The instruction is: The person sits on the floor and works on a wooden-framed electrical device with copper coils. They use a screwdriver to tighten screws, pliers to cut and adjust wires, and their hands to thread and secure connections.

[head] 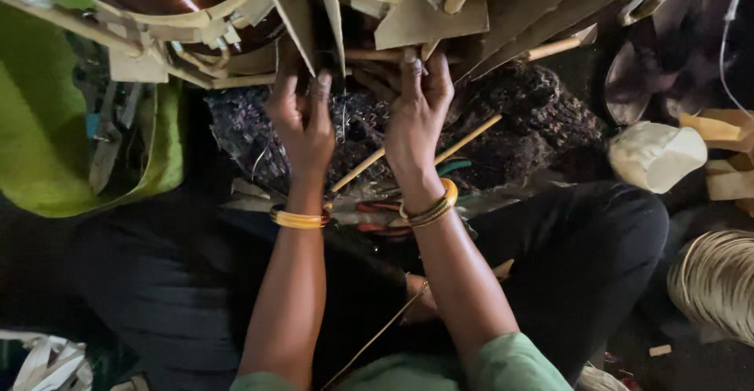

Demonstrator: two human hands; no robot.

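Both hands (357, 120) — on cardboard strips (314, 14)

Your left hand (302, 120) and right hand (416, 112) are both bare, with no gloves or rings that can be made out. Just below your left hand, a stack of yellow bangles (298, 219) circles the wrist, edged with a thin red one. Your right wrist carries a similar set of yellow and gold bangles (430, 207), with darker bands mixed in. Farther down from the bangles, your forearms are uncovered up to short light green sleeves (514, 363). Your legs are in black trousers (589, 242).
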